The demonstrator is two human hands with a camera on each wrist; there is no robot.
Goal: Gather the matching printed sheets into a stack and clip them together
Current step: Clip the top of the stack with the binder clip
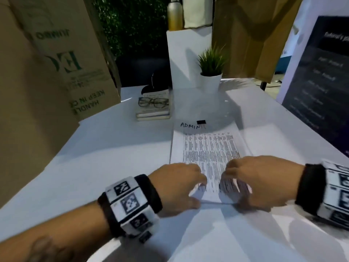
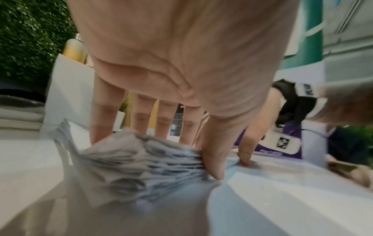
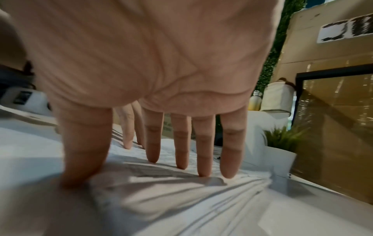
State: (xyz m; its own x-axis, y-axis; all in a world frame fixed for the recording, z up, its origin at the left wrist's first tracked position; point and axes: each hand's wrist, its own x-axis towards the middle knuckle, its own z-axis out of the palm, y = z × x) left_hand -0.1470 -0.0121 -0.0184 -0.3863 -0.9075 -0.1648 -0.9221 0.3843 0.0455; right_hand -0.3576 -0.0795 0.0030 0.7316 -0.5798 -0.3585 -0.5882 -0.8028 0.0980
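Observation:
A stack of printed sheets (image 1: 209, 148) lies lengthwise on the white table, with "ADMIN" handwritten at its far end. A black binder clip (image 1: 201, 122) sits at that far edge. My left hand (image 1: 196, 191) rests on the near left of the stack, fingers straight on top and thumb against the near edge. My right hand (image 1: 231, 190) presses the near right in the same way. In the left wrist view the sheets (image 2: 141, 167) fan up, blurred, under my left hand (image 2: 177, 156). The right wrist view has my right hand (image 3: 129, 172) spread flat on the sheets (image 3: 161, 191).
A pile of books with glasses on top (image 1: 153, 104) stands at the back left of the table (image 1: 94, 157). A potted plant (image 1: 210, 72) is behind the stack. A tall cardboard box (image 1: 47, 63) walls the left side, and a dark sign (image 1: 321, 82) the right.

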